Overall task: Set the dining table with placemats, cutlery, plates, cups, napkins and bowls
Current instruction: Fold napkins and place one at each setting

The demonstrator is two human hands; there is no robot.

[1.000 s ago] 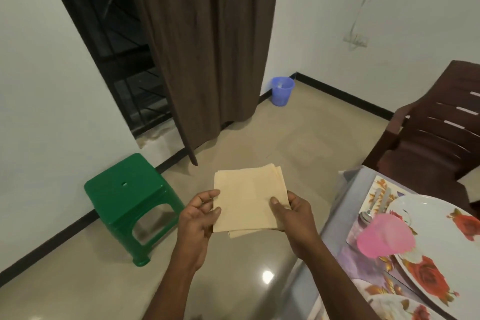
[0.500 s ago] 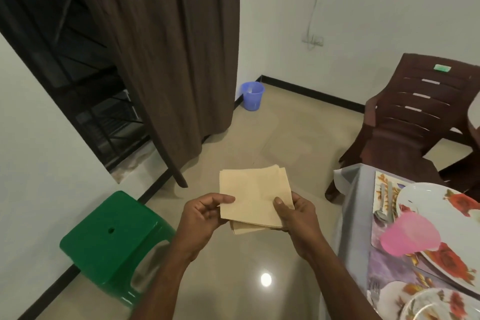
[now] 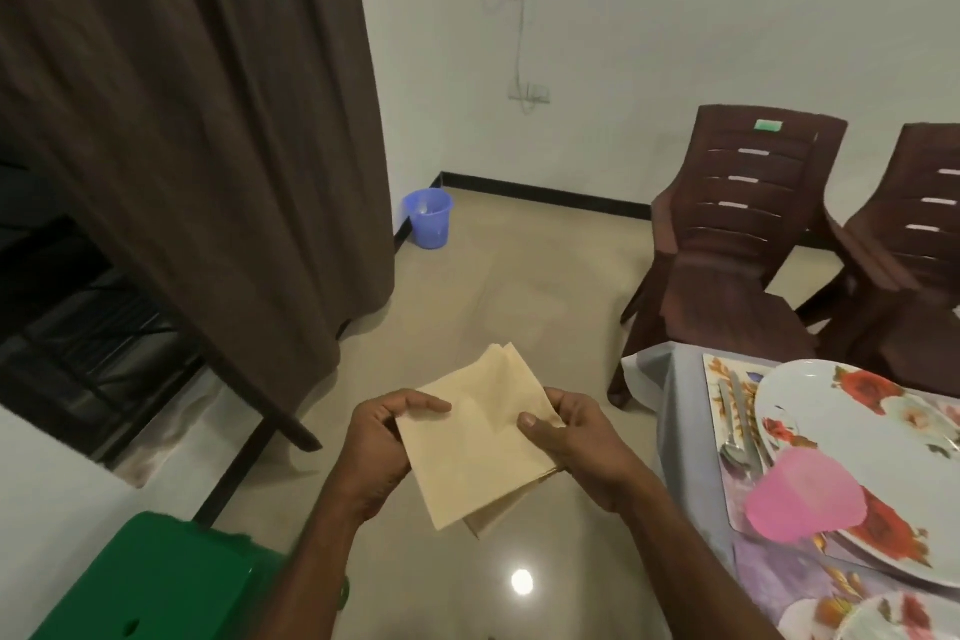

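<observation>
Both hands are pinching the beige napkin stack [image 3: 478,437] mid-frame over the floor, left hand [image 3: 382,442] and right hand [image 3: 576,442] on opposite edges, bench [image 3: 680,411] lying right, nearer the right hand.

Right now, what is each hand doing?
Left hand: pinches the stack of beige napkins at its left edge.
Right hand: grips the same stack's right edge.

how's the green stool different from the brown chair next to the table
The stool is bright green, low and backless, cut off at the picture's bottom left. The chair is dark brown and taller, with a slatted back and armrests, standing at the table corner. Both look like moulded plastic, and both stand on the floor with nothing on them.
</observation>
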